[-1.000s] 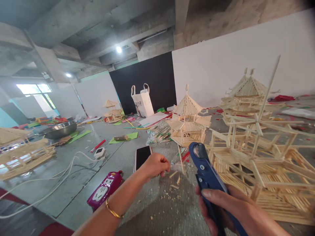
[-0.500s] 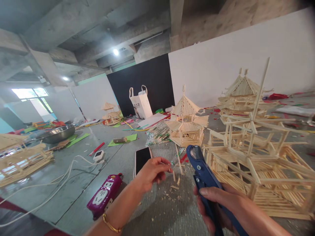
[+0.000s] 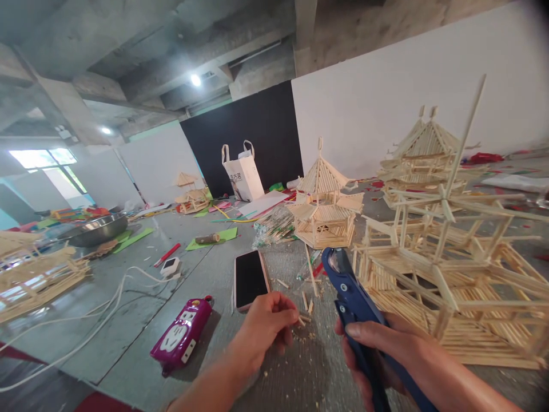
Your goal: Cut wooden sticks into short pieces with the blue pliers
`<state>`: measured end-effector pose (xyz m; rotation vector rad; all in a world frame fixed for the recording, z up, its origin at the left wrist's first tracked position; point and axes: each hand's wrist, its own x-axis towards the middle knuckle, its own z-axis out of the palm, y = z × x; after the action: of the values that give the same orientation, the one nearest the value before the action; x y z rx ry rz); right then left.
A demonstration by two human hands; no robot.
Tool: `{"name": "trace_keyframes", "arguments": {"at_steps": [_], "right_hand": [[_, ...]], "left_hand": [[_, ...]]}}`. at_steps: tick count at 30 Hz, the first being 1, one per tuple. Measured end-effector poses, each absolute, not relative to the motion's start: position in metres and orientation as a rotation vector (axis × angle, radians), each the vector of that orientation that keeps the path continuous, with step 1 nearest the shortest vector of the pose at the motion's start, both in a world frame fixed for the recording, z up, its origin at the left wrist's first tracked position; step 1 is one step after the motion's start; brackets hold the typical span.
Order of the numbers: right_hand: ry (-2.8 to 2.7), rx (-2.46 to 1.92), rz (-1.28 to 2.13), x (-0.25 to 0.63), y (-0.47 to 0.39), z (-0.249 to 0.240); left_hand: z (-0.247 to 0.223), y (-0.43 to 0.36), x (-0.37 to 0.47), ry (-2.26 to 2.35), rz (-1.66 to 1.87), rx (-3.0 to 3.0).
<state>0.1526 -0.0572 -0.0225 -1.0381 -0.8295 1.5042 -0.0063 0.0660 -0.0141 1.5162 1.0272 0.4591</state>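
Observation:
My left hand [image 3: 270,323] is low over the table, thumb and forefinger pinched on a short wooden stick [image 3: 301,322] whose end pokes out past the fingertips. My right hand [image 3: 386,349] grips a blue hand cutter [image 3: 352,292] by its handles, the cutter's head pointing up and away. Between the hands, short cut stick pieces [image 3: 305,299] and shavings are scattered. A longer thin stick [image 3: 311,270] lies just beyond them. Right of the cutter stands a partly built wooden stick frame [image 3: 446,274] with one long stick rising from its top.
A phone [image 3: 250,278] lies beyond my left hand, and a purple power strip [image 3: 182,336] with white cables sits left. Behind are a finished stick pavilion [image 3: 321,212], a bundle of sticks in plastic [image 3: 277,225] and a paper bag [image 3: 244,178]. A metal bowl [image 3: 96,230] stands far left.
My left hand has come down and nearer, its fingers closing on the short stick. A small piece near the phone has come into view. The cutter stays in my right hand, nearly still.

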Motion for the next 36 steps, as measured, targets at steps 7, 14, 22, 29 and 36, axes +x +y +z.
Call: {"name": "trace_keyframes", "arguments": {"at_steps": [7, 14, 22, 29, 36], "right_hand": [[-0.794, -1.064, 1.492, 0.151, -0.057, -0.022], [-0.81, -1.093, 1.52, 0.153, -0.058, -0.018], [-0.712, -1.063, 1.538, 0.15, -0.056, -0.025], [-0.819, -1.116, 1.529, 0.154, -0.06, -0.017], [-0.952, -1.125, 1.479, 0.155, -0.061, -0.019]], "left_hand": [[-0.022, 0.064, -0.008, 1.186, 0.476, 1.895], [-0.012, 0.066, -0.022, 1.221, 0.49, 2.112], [-0.007, 0.061, -0.023, 1.028, 0.434, 2.483], [-0.007, 0.062, -0.015, 0.786, 0.034, 2.971], [0.016, 0.064, -0.02, 0.816, 0.33, 2.85]]}}
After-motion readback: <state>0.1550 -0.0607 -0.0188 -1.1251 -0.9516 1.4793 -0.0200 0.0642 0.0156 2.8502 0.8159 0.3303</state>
